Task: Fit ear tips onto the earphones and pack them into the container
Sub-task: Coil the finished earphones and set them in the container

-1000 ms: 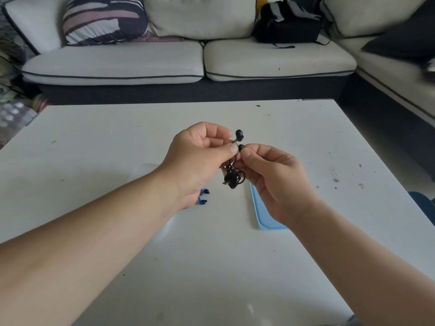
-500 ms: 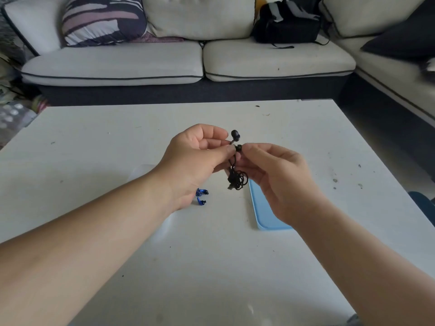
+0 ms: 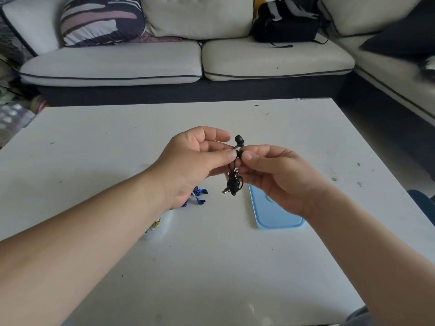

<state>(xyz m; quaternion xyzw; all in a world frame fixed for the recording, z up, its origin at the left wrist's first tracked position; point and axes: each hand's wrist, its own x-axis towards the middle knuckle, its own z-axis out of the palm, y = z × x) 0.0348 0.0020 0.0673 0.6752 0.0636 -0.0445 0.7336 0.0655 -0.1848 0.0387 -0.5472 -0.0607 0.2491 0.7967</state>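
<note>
Above the white table, the left hand and right hand meet, each with thumb and forefinger pinched narrow on the black earphones, whose bundled cord hangs below while one earbud sticks up. On the table lie one blue earphone set just under the left hand, one light-blue lid under the right, and one clear container mostly hidden by the left forearm.

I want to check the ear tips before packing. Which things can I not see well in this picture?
- Second earbud, head view: pinched between the left hand and right hand; whether its tip is fitted is hidden.
- Blue earphones: partly behind the left wrist.
- Clear container: mostly under the left forearm.
- Light blue lid: far end behind the right hand.
- Black cable bundle: too tangled to trace.
</note>
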